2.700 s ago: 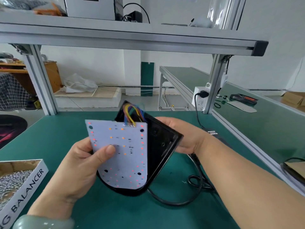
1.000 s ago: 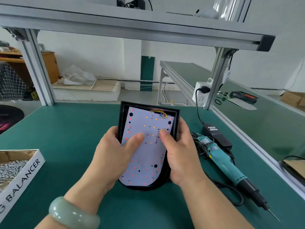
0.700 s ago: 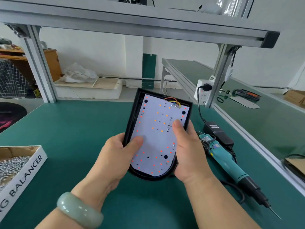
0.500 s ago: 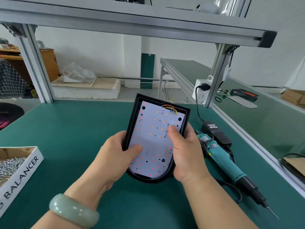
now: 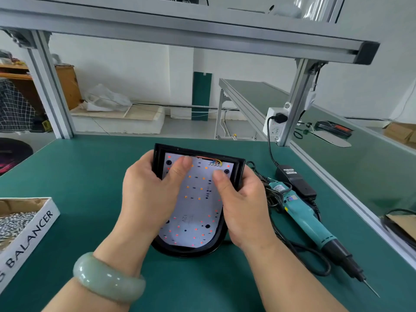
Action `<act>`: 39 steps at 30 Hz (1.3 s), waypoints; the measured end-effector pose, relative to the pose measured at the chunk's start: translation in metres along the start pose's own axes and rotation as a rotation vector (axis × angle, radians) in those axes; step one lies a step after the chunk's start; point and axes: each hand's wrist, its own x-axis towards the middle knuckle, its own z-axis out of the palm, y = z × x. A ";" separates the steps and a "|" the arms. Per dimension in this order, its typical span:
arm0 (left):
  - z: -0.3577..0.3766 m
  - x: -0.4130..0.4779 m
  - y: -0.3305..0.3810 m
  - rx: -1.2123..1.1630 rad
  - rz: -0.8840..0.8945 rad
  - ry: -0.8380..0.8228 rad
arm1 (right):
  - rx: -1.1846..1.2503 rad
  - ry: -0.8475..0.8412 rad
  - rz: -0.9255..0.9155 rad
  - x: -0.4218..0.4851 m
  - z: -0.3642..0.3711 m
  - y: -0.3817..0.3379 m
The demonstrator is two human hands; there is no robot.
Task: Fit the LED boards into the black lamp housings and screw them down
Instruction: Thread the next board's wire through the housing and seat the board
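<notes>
Green tabletop (image 5: 90, 176), aluminium frame post (image 5: 50, 86) at upper left. White socket block (image 5: 275, 129) on right post, black plug in. Black power adapter (image 5: 295, 181) lying right of centre. Behind: wooden cabinet (image 5: 67, 84), crumpled plastic bag (image 5: 105, 101) on a white foam slab (image 5: 121, 122), green panel (image 5: 202, 95) upright against wall, cardboard box (image 5: 400, 131) at far right.

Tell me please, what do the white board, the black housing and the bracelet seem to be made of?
The LED board: likely a rigid circuit board with matte white coating; thin, flat, printed marks, soldered wires.
The black housing: probably moulded plastic, semi-gloss; smooth rim with soft highlights, though painted metal is possible.
The bracelet: pale green, polished, translucent; jade-like stone or glass.
</notes>
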 end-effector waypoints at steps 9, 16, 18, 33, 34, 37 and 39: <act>0.006 -0.003 0.004 -0.021 0.075 -0.029 | 0.084 0.053 0.044 0.000 0.000 0.002; 0.000 -0.030 0.017 0.248 0.351 -0.014 | -0.010 0.328 -0.051 0.002 0.003 0.002; 0.005 -0.043 0.021 0.196 0.308 -0.227 | 0.065 0.160 -0.035 -0.005 0.011 0.002; -0.045 0.004 -0.016 -0.156 0.000 -0.214 | -0.832 -0.140 -0.235 0.011 -0.010 0.012; -0.046 0.006 -0.020 -0.180 0.007 -0.222 | -0.852 -0.165 -0.233 0.011 -0.012 0.016; -0.055 0.017 -0.035 -0.354 -0.023 -0.239 | -0.790 -0.127 -0.247 0.008 -0.012 0.012; -0.060 0.020 -0.042 -0.412 -0.016 -0.303 | -0.723 -0.189 -0.229 0.009 -0.008 0.008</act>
